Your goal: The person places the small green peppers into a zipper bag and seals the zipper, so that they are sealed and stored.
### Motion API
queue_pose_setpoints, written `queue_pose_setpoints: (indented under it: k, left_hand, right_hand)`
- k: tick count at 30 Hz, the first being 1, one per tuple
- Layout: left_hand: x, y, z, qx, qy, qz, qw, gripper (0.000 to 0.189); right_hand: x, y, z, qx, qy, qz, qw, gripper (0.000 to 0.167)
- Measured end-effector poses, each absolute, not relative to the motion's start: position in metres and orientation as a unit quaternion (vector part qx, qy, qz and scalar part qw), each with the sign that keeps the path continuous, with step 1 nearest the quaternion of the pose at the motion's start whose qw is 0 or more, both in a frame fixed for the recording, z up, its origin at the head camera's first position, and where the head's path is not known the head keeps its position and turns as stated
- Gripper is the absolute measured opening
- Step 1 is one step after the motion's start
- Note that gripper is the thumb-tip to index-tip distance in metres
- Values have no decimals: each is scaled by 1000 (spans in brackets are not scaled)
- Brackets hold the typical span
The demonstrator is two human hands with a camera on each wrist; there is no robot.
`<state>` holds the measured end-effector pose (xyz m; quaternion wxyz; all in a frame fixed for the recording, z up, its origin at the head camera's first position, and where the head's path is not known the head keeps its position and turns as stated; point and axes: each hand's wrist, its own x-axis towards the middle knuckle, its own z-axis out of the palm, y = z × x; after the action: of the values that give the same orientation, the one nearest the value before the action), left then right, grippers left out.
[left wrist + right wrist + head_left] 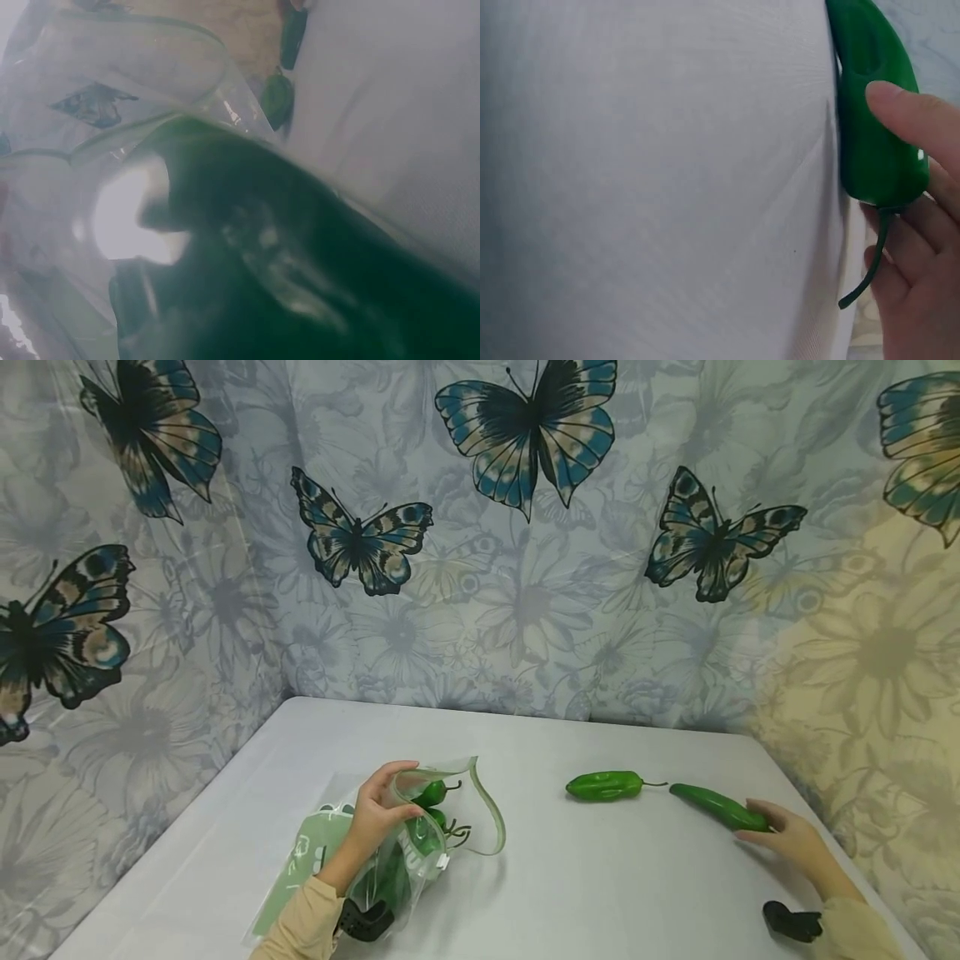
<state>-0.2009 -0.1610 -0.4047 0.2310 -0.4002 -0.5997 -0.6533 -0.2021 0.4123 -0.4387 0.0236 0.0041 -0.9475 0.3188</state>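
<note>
My left hand pinches the rim of a clear zip bag and its mouth gapes toward the right. Inside the bag lie several green peppers with stems showing; they fill much of the left wrist view as a blurred green pepper. Over at the right, my right hand grips a long green pepper by its stem end, thumb on top in the right wrist view, where its stem hangs free. Another green pepper lies on the table just left of that one.
Beneath everything is a white-covered table. A green printed panel shows on the bag's left part. Behind the table hangs a butterfly-patterned cloth, with more of it at the left side.
</note>
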Motion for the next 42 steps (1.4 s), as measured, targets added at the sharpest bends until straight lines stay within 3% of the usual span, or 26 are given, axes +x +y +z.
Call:
queue_pose_setpoints:
  k: [8, 12, 17, 20, 23, 25, 30, 35, 42]
  left_hand:
    - [-188, -160, -392, -384, -614, -652, 224, 62]
    - [-190, -160, -391, -387, -614, -652, 221, 65]
    - [-192, -159, -393, -392, -607, -652, 229, 56]
    - [-190, -159, -394, -387, -610, -653, 227, 49]
    - [-189, -159, -394, -382, -610, -657, 226, 47]
    - [-189, -160, -394, -375, -608, -663, 223, 48]
    - [-196, -161, -398, -371, -606, -669, 220, 54]
    - [-192, -160, -393, -395, -585, -681, 196, 47]
    - [-189, -157, -392, -399, -584, -676, 209, 45]
  right_hand:
    - [-191, 415, -454, -17, -948, 306, 88, 64]
    - [-188, 415, -456, -37, -944, 312, 97, 67]
    - [-186, 415, -459, -81, -930, 342, 111, 68]
    - [-183, 414, -464, -112, -903, 392, 132, 63]
    - [-179, 412, -471, -114, -840, 503, 166, 42]
    - [-178, 411, -473, -104, -790, 571, 197, 36]
    - [-176, 406, -473, -82, -696, 668, 251, 36]
    - [-175, 402, -470, -119, -646, 708, 259, 32]
    - [-190, 392, -465, -118, -466, 825, 298, 37]
